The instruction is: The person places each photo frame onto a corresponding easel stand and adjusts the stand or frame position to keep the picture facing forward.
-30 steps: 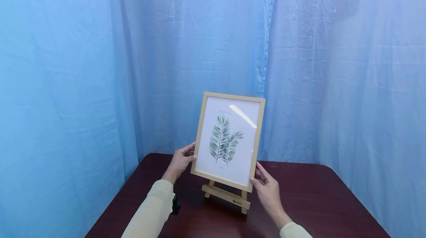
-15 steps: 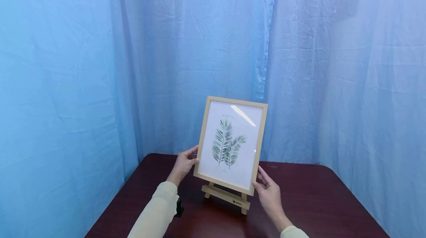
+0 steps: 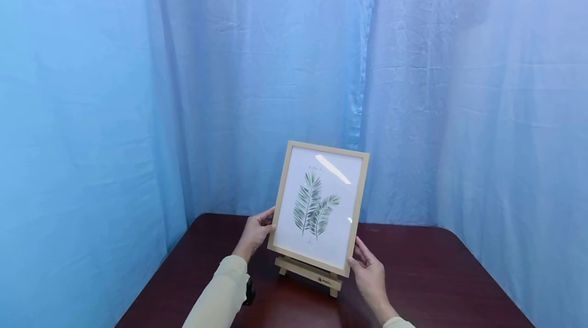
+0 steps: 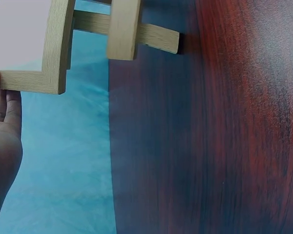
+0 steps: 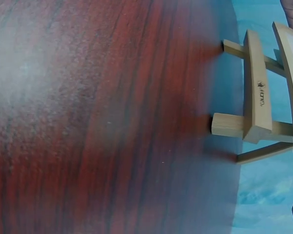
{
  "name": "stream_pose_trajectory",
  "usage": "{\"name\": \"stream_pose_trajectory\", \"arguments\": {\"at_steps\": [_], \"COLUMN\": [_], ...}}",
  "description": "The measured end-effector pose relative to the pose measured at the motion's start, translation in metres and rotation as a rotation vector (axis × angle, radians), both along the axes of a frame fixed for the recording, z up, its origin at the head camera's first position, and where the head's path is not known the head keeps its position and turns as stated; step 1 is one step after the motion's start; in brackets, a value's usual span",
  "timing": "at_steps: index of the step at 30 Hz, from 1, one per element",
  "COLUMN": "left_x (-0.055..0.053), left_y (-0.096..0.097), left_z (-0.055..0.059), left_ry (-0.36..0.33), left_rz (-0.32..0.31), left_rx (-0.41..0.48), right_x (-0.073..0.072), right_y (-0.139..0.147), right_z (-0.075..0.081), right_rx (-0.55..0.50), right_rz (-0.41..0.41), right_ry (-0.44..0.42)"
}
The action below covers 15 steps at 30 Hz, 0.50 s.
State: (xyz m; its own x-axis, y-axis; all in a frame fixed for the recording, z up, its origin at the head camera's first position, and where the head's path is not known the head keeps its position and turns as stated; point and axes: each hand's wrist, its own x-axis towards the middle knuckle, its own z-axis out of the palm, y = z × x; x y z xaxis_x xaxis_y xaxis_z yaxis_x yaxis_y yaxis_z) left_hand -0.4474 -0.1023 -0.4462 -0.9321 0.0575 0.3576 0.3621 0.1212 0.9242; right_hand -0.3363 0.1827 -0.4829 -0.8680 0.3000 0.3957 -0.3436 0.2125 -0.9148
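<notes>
A picture frame [image 3: 281, 200] in pale wood, with a print of green palm leaves under its clear front, leans slightly in the head view. My left hand [image 3: 254, 231] pinches its left side, thumb in front and fingers behind. Low on the right side, my right hand [image 3: 370, 274] grips it the same way. Beneath and behind the frame stands a small wooden easel [image 3: 307, 271], its upper part hidden by the picture. The right wrist view shows a gap between the frame's lower edge and the easel's ledge [image 5: 256, 87].
The easel's feet stand on a dark red-brown wooden table [image 3: 413, 277] with rounded far corners. Light blue curtains [image 3: 294, 62] hang behind it and along both sides. A black device [image 3: 249, 291] is strapped at the left wrist.
Both hands have lowered the picture frame and shifted it slightly right, so its bottom edge now overlaps the easel's ledge in the head view. The easel has stayed on the table.
</notes>
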Motion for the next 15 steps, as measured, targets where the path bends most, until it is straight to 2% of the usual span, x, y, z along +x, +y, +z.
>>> {"name": "stream_pose_trajectory", "arguments": {"at_steps": [15], "left_x": [-0.008], "left_y": [0.003], "left_z": [-0.015], "left_ry": [-0.021], "left_rz": [-0.016], "left_rx": [-0.022], "right_x": [-0.006], "right_y": [-0.003], "right_z": [-0.020], "right_rx": [-0.022], "right_rz": [-0.051], "right_ry": [-0.043]}}
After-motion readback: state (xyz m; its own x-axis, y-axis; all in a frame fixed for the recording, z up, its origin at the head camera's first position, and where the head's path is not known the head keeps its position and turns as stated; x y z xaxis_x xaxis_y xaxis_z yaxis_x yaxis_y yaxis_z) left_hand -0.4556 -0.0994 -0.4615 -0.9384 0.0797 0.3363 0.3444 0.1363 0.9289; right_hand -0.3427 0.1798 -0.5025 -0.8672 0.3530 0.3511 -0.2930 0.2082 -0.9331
